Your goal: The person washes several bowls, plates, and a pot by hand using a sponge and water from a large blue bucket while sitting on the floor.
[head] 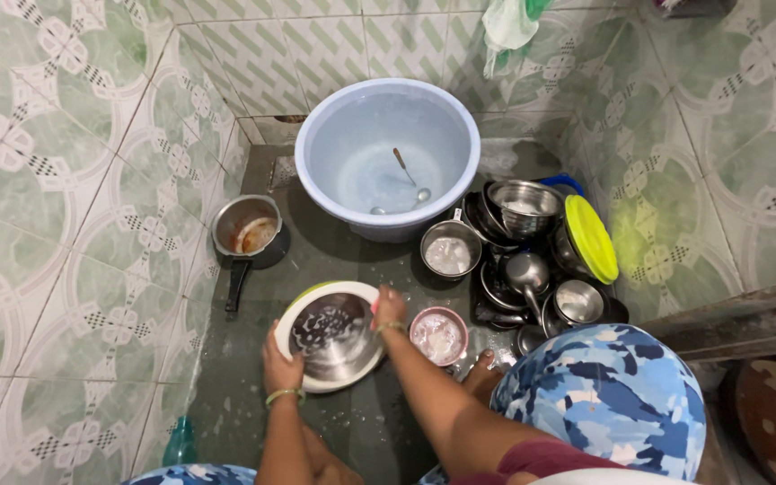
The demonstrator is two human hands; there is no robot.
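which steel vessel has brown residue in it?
The long-handled saucepan standing alone by the left wall. The other steel vessels, clustered right of the blue tub, show only white suds or bare metal.

Wall tiles (65, 180) were pale green with white floral and striped motifs. Tub (388, 153) was light blue. Floor (244, 377) was dark grey, wet. Lid (591, 238) was yellow-green. Soapy plate (330, 336) was steel with a white-and-green rim. Small bowl (438, 337) was pink-rimmed. Garment (604, 395) showed blue-white camouflage.

Even, soft light, sharp focus mid-frame.
Glare on the steel pots (532, 269) and wet floor (235, 377); soft shadow under the blue tub (388, 148); wide-angle bending at edges, slight blur at bottom of the frame.
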